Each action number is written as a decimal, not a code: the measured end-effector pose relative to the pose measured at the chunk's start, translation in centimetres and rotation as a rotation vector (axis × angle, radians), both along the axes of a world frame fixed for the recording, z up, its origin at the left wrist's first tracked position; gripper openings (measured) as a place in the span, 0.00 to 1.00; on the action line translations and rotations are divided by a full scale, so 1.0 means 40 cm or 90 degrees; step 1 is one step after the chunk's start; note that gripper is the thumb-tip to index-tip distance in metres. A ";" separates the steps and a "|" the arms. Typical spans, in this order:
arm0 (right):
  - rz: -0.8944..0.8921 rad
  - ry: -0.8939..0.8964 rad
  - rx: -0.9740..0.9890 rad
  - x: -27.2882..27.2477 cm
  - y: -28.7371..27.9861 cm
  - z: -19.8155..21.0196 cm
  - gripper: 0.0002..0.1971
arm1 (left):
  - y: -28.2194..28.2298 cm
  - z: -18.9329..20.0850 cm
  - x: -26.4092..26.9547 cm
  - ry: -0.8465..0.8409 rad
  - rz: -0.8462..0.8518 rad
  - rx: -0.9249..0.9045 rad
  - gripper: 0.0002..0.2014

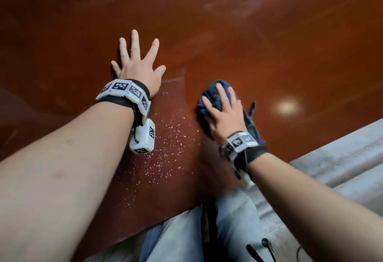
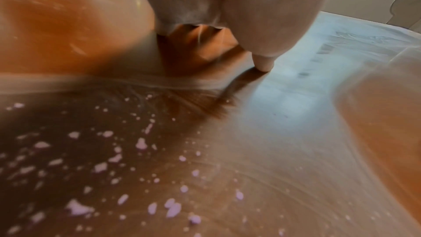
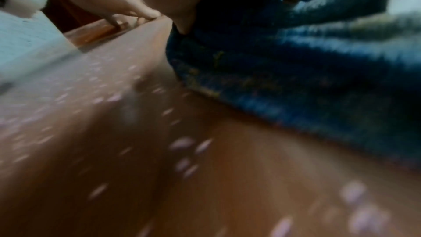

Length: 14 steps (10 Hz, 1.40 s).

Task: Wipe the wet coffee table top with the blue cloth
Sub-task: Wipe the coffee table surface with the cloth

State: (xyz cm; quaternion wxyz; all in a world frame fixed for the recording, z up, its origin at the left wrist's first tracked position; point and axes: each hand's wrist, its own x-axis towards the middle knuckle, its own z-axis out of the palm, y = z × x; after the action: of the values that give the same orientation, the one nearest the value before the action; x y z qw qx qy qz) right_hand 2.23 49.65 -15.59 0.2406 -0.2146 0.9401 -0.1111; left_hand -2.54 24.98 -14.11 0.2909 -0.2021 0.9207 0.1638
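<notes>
The glossy reddish-brown coffee table top (image 1: 259, 40) fills the head view. Small water droplets (image 1: 165, 137) are scattered on it between my two arms, and they show up close as pale spots, the droplets (image 2: 141, 143) in the left wrist view. My right hand (image 1: 222, 112) lies flat with straight fingers on top of the bunched blue cloth (image 1: 213, 94), pressing it onto the table just right of the droplets. In the right wrist view the cloth (image 3: 296, 82) sits under the palm. My left hand (image 1: 138, 63) rests flat on the table, fingers spread, holding nothing.
The table's near edge runs diagonally at lower right, with grey floor (image 1: 342, 164) beyond it. My legs in light trousers (image 1: 207, 230) are at the bottom. A bright light reflection (image 1: 287, 106) lies right of the cloth. A wiped streak edge (image 1: 176, 79) shows beside the left wrist.
</notes>
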 end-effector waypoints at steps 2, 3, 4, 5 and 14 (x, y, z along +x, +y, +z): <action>-0.188 0.026 0.093 -0.182 -0.055 -0.010 0.26 | -0.037 0.000 0.029 -0.007 0.027 -0.006 0.31; -0.145 0.021 0.094 -0.190 -0.188 -0.004 0.28 | -0.057 0.000 0.046 -0.010 0.040 -0.011 0.31; -0.002 -0.008 0.035 -0.060 -0.255 0.001 0.29 | -0.071 0.002 0.064 -0.003 0.048 -0.011 0.31; 0.078 -0.014 -0.002 0.076 -0.182 0.005 0.28 | -0.083 0.002 0.074 -0.001 0.055 -0.013 0.31; -0.063 0.062 0.046 -0.084 -0.148 -0.011 0.25 | -0.140 -0.012 0.145 0.023 0.103 -0.004 0.31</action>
State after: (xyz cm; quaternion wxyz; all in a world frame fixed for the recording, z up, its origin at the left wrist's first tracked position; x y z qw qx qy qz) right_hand -1.12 43.72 -16.05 0.1963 -0.1640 0.9636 -0.0782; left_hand 3.25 19.39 -14.58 0.2596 -0.2738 0.9070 0.1871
